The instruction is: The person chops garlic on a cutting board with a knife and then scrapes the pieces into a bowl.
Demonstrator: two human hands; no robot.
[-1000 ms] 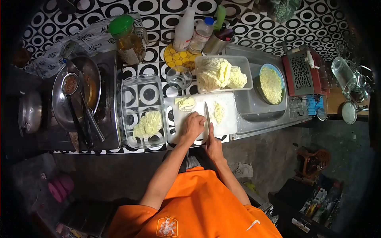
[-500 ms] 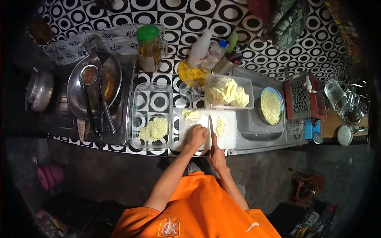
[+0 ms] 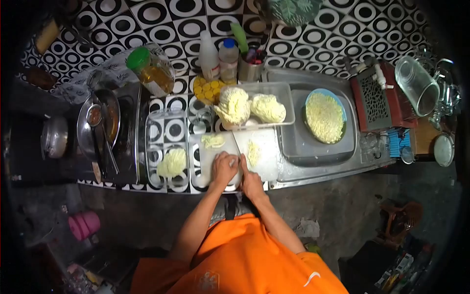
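One knife (image 3: 237, 145), blade pointing away

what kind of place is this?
Most likely a home kitchen: a wok on a stove at the left, a steel sink at the right, and a cutting board with cabbage between them on a tiled counter.

Left of the sink (image 3: 293, 83) stand a green-lidded jug (image 3: 149, 72) and a pan (image 3: 100, 125) (on the stove).
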